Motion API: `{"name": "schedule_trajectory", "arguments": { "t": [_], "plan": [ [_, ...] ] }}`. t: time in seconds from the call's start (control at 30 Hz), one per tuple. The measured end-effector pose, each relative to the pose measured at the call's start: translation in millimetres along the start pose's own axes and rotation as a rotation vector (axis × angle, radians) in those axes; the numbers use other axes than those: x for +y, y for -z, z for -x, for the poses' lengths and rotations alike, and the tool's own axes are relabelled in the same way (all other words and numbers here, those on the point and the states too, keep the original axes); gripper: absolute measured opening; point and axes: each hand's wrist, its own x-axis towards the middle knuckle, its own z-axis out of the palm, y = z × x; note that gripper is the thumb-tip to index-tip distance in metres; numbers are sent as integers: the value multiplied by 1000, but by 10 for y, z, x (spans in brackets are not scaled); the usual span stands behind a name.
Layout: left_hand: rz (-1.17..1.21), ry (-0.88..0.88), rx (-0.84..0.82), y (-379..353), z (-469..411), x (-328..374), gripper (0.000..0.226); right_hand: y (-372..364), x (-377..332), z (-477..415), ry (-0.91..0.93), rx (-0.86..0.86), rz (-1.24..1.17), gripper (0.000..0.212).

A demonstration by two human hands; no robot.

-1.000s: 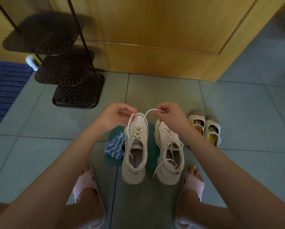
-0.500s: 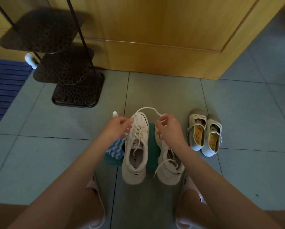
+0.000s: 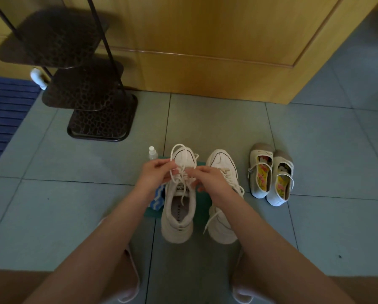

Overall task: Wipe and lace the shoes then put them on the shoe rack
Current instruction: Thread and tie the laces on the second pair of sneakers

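- While the person is crouching over the tiled floor (image 3: pixel 52 216), both hands are working above the tongue of the left sneaker (image 3: pixel 179 216), which is standing on a green mat (image 3: pixel 202 207) with its toe pointing away.
- The left hand (image 3: pixel 156 174) is pinching the white lace (image 3: pixel 175 150) just left of the eyelets. Its grip is clenched on the cord, and a loop is standing up over the toe.
- The right hand (image 3: pixel 210 179) is meeting it from the right, and its grip is seemingly pinching the same lace, though I cannot tell which strand.
- The right sneaker (image 3: pixel 220 160) is sitting just beside its partner, with a loose lace end (image 3: pixel 212 218) trailing down its near side.
- To my eye the lace is behaving as a soft, light, limp cord, so it is asking for a fingertip pinch close to the crossing, where slack loops could be slipping free.
- Each sneaker is looking light and padded over a stiff, chunky sole, so the heel collar is probably offering the best hold for carrying.
- The shoe rack (image 3: pixel 100 119) is standing far left against the wooden door (image 3: pixel 205 40), well apart from the shoes.
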Motion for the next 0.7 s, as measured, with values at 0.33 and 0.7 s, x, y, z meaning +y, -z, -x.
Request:
{"name": "schedule_trajectory", "arguments": {
  "t": [0.33,0.7],
  "plan": [
    [-284,-97,62,-155,-72,33,14,82,-262,39,447,241,69,27],
    [-365,-102,-91,-150,-41,106,25,69,-258,2,565,183,194,21]
  ]
}}
